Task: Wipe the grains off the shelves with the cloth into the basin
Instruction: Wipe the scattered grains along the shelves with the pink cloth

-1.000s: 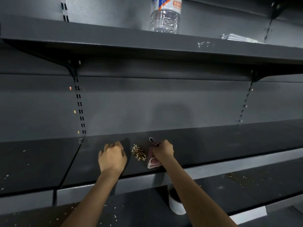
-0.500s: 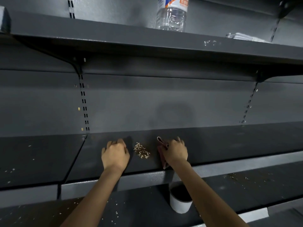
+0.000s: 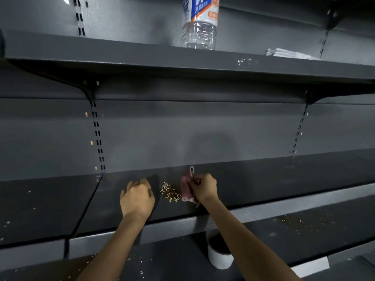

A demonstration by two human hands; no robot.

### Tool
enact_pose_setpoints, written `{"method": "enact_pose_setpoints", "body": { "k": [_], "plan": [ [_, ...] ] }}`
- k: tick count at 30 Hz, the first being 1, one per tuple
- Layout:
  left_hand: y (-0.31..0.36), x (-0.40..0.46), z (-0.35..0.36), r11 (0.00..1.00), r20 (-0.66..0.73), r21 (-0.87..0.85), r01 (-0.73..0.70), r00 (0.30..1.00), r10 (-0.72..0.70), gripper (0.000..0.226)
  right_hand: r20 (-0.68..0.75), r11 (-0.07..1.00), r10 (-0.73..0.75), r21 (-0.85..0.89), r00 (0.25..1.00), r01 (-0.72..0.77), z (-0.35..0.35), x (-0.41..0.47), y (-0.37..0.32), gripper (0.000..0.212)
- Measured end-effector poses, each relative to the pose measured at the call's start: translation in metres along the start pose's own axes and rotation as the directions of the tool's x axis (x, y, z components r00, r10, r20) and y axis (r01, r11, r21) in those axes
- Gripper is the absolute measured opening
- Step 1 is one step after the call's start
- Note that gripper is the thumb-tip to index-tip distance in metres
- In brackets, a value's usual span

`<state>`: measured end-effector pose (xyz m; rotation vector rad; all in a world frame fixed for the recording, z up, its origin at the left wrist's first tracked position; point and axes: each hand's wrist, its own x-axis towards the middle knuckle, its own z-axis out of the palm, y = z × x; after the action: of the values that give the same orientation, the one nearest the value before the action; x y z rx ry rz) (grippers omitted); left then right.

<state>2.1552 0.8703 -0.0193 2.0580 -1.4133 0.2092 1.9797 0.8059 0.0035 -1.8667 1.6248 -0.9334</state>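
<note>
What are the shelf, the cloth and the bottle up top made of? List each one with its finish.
Shelf: likely painted metal, matte dark grey, with slotted uprights and brackets.
Cloth: soft pink fabric with a hanging loop, bunched in the right hand; probably terry or microfibre.
Bottle: clear ribbed plastic, glossy, with a printed blue, white and orange label.

I counted three shelves [image 3: 263,179]; one cloth [image 3: 187,188]; one grain pile [image 3: 170,193]. I saw two hands [image 3: 137,199]; one basin [image 3: 220,256]; one bottle [image 3: 199,23].
</note>
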Motion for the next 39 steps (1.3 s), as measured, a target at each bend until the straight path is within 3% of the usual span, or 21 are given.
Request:
{"method": "enact_pose_setpoints", "body": {
  "k": [3,10,14,18,21,24,26,30,33,36,39],
  "plan": [
    [0.0,0.0,-0.001,1.0,0.003,0.005,0.003,1.0,-0.003,0.016,-0.109,0.998,0.046,0.055,0.993,-0.04,-0.019,0.006,0.005,0.024],
    [0.001,-0.002,-0.001,1.0,0.0,-0.011,-0.003,1.0,0.003,0.014,-0.191,0.921,0.153,-0.328,0.969,-0.211,-0.044,0.02,0.029,0.021],
    [0.002,-0.001,0.001,1.0,-0.009,0.0,-0.005,1.0,0.005,0.014,-0.126,0.866,0.111,-0.474,0.986,-0.158,-0.015,0.021,0.017,0.025],
    [0.002,0.0,0.002,1.0,-0.007,0.005,0.006,1.0,-0.006,0.015,0.005,0.897,0.052,-0.439,0.999,-0.045,0.02,0.016,-0.013,0.028],
    [0.001,-0.001,0.0,1.0,-0.007,0.012,0.01,1.0,-0.01,0.016,0.058,0.987,0.054,-0.158,0.997,-0.044,0.029,0.017,-0.023,0.021],
    [0.002,-0.001,-0.001,1.0,-0.011,0.013,-0.01,1.0,0.01,0.017,0.016,0.997,0.026,0.066,1.0,-0.027,0.015,0.024,-0.019,0.02],
    [0.002,-0.001,-0.001,1.0,-0.009,0.006,-0.013,1.0,0.013,0.017,-0.063,0.994,0.039,0.108,0.997,-0.032,-0.003,0.029,-0.01,0.021],
    [0.002,-0.001,-0.001,1.0,-0.014,-0.013,-0.007,1.0,0.007,0.016,-0.216,0.987,0.158,-0.006,0.964,-0.163,-0.033,0.044,0.026,0.022],
    [0.002,0.0,0.0,1.0,-0.005,-0.015,-0.005,1.0,0.005,0.015,-0.232,0.934,0.24,-0.211,0.943,-0.29,-0.037,0.049,0.047,0.024],
    [0.002,-0.001,0.001,1.0,-0.004,-0.025,-0.006,1.0,0.005,0.015,-0.167,0.901,0.142,-0.385,0.976,-0.197,-0.025,0.046,0.043,0.034],
    [0.002,-0.001,0.0,1.0,-0.002,-0.021,-0.009,1.0,0.009,0.014,-0.042,0.936,0.015,-0.351,0.999,-0.029,-0.004,0.036,0.019,0.033]
  ]
}}
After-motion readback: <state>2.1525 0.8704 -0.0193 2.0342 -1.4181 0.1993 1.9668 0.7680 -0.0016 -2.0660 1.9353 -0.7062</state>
